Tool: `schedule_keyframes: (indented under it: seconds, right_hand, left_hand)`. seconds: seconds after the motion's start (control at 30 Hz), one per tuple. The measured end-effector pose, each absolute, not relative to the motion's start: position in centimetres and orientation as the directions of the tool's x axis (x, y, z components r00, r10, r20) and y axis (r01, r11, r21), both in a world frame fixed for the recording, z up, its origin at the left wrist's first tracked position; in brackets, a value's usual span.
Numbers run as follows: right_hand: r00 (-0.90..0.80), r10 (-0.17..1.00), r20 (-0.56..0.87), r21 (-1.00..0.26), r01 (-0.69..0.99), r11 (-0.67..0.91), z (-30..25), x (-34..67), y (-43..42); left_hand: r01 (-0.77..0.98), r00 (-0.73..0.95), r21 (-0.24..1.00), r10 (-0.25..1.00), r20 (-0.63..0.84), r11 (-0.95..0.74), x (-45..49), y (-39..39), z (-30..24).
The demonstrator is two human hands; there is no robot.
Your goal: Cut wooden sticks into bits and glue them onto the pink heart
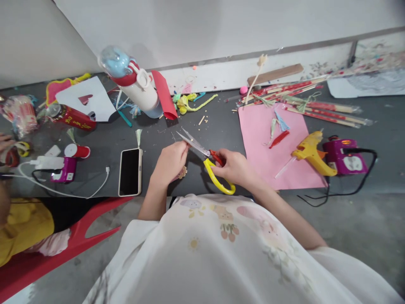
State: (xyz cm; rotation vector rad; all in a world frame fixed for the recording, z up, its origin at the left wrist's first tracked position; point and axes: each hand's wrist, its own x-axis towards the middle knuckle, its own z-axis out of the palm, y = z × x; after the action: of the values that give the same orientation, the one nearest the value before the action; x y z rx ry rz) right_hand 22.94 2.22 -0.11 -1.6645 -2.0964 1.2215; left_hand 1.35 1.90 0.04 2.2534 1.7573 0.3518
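My right hand (232, 166) is closed around a pair of scissors (202, 148) with one yellow and one red handle loop. The blades stand a little apart and point up and left, beside the fingertips of my left hand (171, 162). Those fingers are pinched together, and what they grip is hidden. From under my left palm shows the edge of a small tan piece (182, 172) with a bumpy border; I cannot tell whether it is held or lies on the dark grey table (101, 139). Tiny pale scraps (202, 120) are scattered beyond the scissors.
To the right lies pink paper (253, 143) bearing tassels and a yellow glue gun (311, 150); a purple power socket (344, 156) stands beside it. On the left are a phone (130, 172), a white bottle (142, 95) and a red can (74, 118). Another person's hand (4, 142) shows far left.
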Motion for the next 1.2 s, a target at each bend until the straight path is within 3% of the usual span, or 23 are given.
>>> schedule_keyframes:
  seconds: [0.1, 0.37, 0.8, 1.2]
  right_hand:
    - [-0.359, 0.877, -0.32, -0.713, 0.7, 0.027, -0.4, 23.0, 2.3]
    - [-0.452, 0.875, -0.174, -0.783, 0.602, 0.155, -0.2, 23.6, 2.5]
    - [-0.375, 0.871, -0.316, -0.701, 0.711, 0.051, 0.0, 23.3, 2.2]
    - [-0.356, 0.896, -0.265, -0.777, 0.629, 0.02, -0.4, 23.4, 1.7]
  left_hand:
    - [0.906, 0.253, 0.342, 0.967, 0.03, -0.247, 1.5, 1.7, 0.0]
    - [0.782, 0.401, 0.529, 0.916, -0.021, -0.331, 2.0, 1.4, 0.7]
    - [0.886, 0.269, 0.402, 0.962, -0.043, -0.229, 1.5, 2.0, 1.0]
    - [0.89, 0.212, 0.359, 0.953, 0.218, -0.281, 2.3, 0.8, 0.2]
